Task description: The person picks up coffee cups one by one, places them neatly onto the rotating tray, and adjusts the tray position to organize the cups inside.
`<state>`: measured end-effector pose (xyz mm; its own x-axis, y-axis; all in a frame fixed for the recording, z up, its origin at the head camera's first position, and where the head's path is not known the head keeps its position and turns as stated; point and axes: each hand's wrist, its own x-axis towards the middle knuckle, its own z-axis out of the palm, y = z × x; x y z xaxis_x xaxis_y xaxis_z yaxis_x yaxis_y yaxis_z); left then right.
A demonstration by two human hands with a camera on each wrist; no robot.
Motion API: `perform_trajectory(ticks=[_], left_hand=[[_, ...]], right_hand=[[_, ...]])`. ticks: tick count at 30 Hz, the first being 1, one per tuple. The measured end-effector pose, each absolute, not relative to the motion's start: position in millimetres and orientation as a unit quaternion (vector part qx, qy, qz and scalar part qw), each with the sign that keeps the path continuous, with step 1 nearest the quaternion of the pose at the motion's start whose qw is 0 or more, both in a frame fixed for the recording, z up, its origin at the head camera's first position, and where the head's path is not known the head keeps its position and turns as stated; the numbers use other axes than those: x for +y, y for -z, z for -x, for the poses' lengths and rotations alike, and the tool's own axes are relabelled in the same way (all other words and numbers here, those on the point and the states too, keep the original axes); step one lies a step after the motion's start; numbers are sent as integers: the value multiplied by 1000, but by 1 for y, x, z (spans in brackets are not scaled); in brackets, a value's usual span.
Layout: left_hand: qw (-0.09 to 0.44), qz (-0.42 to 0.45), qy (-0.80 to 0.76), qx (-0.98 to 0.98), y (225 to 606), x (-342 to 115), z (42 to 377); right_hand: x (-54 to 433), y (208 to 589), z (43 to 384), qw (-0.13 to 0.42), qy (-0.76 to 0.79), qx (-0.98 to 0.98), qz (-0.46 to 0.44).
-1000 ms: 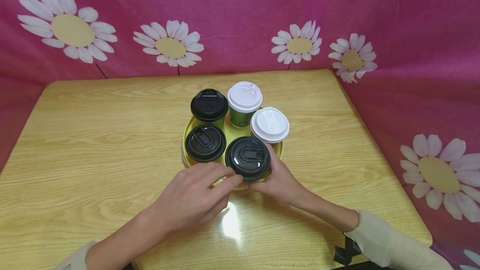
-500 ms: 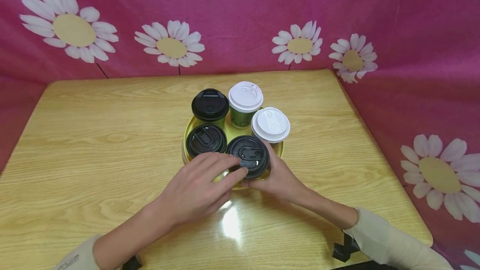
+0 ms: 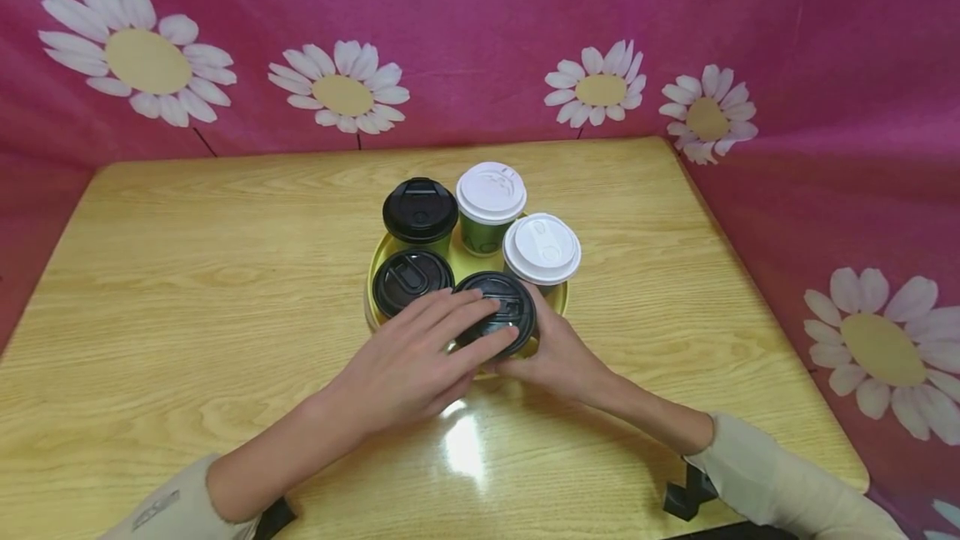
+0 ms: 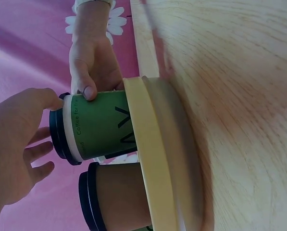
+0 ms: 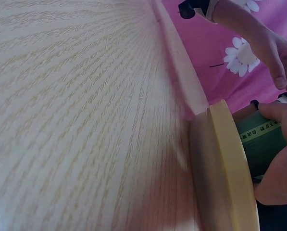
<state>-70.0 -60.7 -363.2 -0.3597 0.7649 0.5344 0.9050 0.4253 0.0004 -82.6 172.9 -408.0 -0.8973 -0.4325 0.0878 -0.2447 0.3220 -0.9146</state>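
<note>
A green paper coffee cup (image 4: 100, 120) with a black lid (image 3: 519, 307) stands at the front right of a round yellow tray (image 3: 474, 268). My right hand (image 3: 562, 357) grips this cup around its side; in the right wrist view the thumb lies along its green wall. My left hand (image 3: 420, 352) is over the lid, with extended fingers spread across its top. In the left wrist view, the thumb of that hand is at the lid's edge. Left of it, a brown cup (image 4: 121, 192) with a black lid is partly hidden by my left hand in the head view.
Behind on the tray stand a black-lidded cup (image 3: 420, 211), a white-lidded green cup (image 3: 491, 194) and another white-lidded cup (image 3: 542, 248). The tray rests on a wood-grain table (image 3: 210, 290). A pink daisy-patterned cloth (image 3: 465, 15) borders its back and right.
My left hand has moved right and slightly forward, from beside the front right cup to over its black lid. My right hand stays around the cup, which has barely shifted.
</note>
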Motion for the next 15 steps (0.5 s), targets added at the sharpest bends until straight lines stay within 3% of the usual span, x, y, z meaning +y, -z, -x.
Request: perform_trajectory(ticks=[15], left_hand=[[224, 524, 145, -809, 369, -52, 76]], right_hand=[[176, 408, 84, 93, 529, 822, 191]])
